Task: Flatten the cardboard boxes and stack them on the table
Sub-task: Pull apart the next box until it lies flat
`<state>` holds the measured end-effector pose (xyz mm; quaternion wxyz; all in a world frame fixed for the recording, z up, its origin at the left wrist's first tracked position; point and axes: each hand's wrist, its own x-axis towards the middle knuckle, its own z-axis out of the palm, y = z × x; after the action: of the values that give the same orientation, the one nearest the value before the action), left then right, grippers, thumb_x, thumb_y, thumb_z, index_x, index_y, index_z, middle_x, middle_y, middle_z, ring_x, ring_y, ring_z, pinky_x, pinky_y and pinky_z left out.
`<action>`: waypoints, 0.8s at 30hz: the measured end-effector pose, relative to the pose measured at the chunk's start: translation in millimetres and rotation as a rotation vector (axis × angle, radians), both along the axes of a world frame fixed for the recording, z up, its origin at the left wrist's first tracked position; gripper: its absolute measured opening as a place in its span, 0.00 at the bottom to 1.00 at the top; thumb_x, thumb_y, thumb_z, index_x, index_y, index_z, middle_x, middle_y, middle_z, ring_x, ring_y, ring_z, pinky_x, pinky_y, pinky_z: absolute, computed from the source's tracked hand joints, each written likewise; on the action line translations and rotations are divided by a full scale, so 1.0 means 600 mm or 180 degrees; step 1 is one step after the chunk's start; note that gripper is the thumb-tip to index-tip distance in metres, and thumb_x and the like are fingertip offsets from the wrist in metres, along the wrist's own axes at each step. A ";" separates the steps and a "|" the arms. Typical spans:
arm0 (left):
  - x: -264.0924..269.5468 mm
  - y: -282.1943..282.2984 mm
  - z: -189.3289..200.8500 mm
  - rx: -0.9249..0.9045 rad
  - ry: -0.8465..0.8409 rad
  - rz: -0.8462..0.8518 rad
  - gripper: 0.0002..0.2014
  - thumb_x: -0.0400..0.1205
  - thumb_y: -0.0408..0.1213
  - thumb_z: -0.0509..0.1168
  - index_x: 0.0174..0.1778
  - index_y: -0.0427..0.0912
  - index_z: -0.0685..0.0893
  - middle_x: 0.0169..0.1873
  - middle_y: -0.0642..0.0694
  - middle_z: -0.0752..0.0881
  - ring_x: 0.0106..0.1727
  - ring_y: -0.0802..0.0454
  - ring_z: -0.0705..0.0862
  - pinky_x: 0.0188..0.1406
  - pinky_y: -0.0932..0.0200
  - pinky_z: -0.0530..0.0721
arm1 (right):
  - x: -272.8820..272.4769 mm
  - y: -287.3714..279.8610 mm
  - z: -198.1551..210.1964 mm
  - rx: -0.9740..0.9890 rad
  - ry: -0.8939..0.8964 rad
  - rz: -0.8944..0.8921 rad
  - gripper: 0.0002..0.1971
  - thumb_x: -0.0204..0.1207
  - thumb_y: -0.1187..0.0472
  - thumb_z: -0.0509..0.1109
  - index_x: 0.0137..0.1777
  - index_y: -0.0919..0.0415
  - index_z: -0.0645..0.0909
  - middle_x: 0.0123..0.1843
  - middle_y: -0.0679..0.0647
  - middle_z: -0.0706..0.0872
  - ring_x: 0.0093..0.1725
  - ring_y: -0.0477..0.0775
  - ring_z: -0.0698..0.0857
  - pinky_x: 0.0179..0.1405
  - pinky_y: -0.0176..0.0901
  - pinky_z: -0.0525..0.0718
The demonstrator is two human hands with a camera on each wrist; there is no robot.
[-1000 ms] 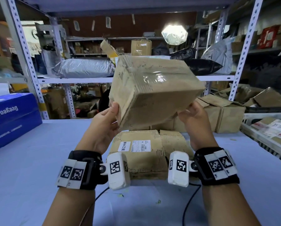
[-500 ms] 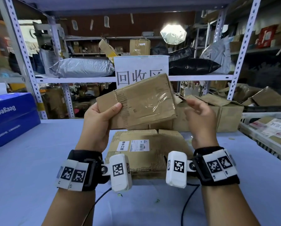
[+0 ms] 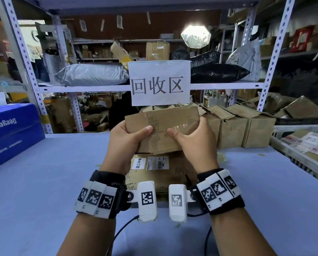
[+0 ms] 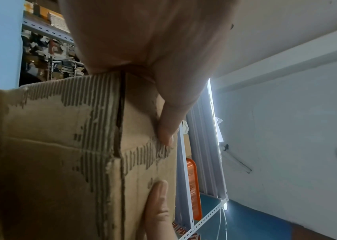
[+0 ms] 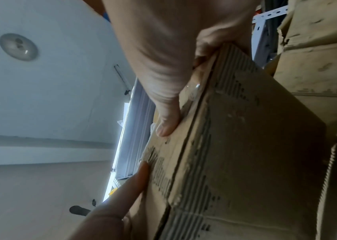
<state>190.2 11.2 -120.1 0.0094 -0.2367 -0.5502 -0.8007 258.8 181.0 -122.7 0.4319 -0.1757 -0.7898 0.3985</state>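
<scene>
I hold a worn brown cardboard box (image 3: 162,129) in the air over the table, its taped face toward me. My left hand (image 3: 130,139) grips its left end, thumb on the front and fingers behind. My right hand (image 3: 193,139) grips the right end the same way. The wrist views show the box (image 4: 60,154) (image 5: 245,154) close up, with torn paper, exposed ribs and a split seam, and a thumb and a finger of each hand on it. Under the hands a flattened box (image 3: 160,169) with a white shipping label lies on the blue table (image 3: 43,182).
Several unflattened brown boxes (image 3: 243,128) stand at the back right of the table. A white crate (image 3: 302,146) of cardboard sits at the right edge, a blue carton (image 3: 10,130) at the left. A paper sign (image 3: 159,84) hangs from the shelf rack behind.
The box has come down from face height to just above the flattened one and turned its broad face toward me. Both hands have shifted inward, so their thumbs now nearly meet on the front.
</scene>
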 end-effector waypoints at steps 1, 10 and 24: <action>0.000 0.001 -0.001 -0.0008 0.0012 0.0008 0.11 0.78 0.26 0.77 0.55 0.37 0.88 0.47 0.42 0.95 0.47 0.47 0.94 0.38 0.55 0.91 | -0.001 0.001 -0.002 -0.0021 0.0025 -0.0031 0.37 0.61 0.34 0.82 0.63 0.54 0.76 0.59 0.49 0.87 0.58 0.54 0.86 0.57 0.54 0.86; 0.000 0.006 -0.002 -0.0076 0.0069 0.0064 0.11 0.78 0.27 0.78 0.54 0.38 0.88 0.47 0.42 0.95 0.48 0.45 0.94 0.39 0.53 0.92 | -0.001 0.008 -0.004 0.0359 -0.0021 -0.0474 0.26 0.79 0.40 0.70 0.68 0.59 0.79 0.56 0.54 0.89 0.56 0.61 0.86 0.54 0.56 0.85; 0.003 0.016 0.002 -0.0072 0.0060 0.0125 0.11 0.77 0.28 0.79 0.52 0.40 0.89 0.50 0.40 0.94 0.54 0.39 0.93 0.53 0.37 0.92 | -0.004 0.009 0.003 0.0262 -0.0213 -0.0197 0.50 0.59 0.27 0.77 0.74 0.59 0.69 0.67 0.52 0.83 0.65 0.57 0.83 0.59 0.55 0.85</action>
<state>191.9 20.6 -119.0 0.0276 -0.2335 -0.5636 -0.7919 256.7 186.7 -121.1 0.4242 -0.1954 -0.8137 0.3461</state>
